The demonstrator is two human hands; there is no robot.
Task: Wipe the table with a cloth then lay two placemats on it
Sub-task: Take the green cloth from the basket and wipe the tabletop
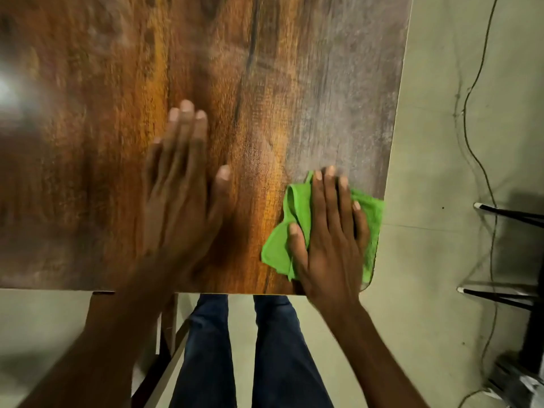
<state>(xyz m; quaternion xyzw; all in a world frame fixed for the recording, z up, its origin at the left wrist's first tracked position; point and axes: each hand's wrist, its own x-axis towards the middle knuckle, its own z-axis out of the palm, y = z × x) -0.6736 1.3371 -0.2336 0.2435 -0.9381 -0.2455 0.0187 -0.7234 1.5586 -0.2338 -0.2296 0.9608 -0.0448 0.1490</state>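
Both forearms are reaching in from the bottom edge toward the wooden table (88, 83). Flat and with fingers straight, the right hand (331, 231) is pressing down on a crumpled green cloth (297, 210), which is lying at the table's near right corner, its folds sticking out on both sides of the hand and reaching the right edge. Blurred, the left hand (182, 178) is lying open with fingers together and thumb spread, palm down on the bare wood just left of the cloth, not touching it. Below the table's near edge, the person's legs in dark blue jeans (244, 348) are standing on the pale floor (426, 275). Off to the right, a thin cable (471, 92) is trailing across the floor near black metal legs (509, 214).
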